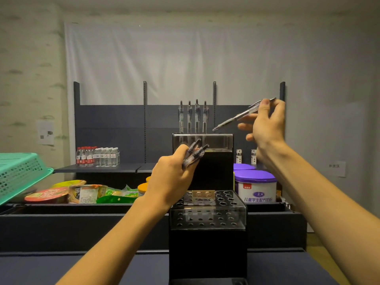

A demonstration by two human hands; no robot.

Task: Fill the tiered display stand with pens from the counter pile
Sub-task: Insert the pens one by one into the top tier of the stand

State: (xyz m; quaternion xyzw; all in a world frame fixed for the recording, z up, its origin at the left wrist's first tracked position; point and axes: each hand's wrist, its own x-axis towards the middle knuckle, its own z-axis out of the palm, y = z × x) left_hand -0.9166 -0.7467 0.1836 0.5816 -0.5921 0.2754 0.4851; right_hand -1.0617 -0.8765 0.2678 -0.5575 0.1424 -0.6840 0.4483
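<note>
A black tiered display stand (207,239) with clear perforated tops stands in front of me on the counter. Several clear pens (193,118) stand upright in its top tier (220,140). The lower tier's holes (224,219) hold nothing. My left hand (172,177) is closed around a small bunch of pens (194,154), held just in front of the top tier. My right hand (265,124) pinches a single pen (238,116) at its upper end, tip slanting down-left to just above the top tier's right side.
A teal plastic basket (18,173) juts in at the left. Snack packets and a noodle bowl (47,195) lie on the shelf behind. Purple-lidded tubs (255,186) stand right of the stand. Water bottles (97,157) line the back shelf.
</note>
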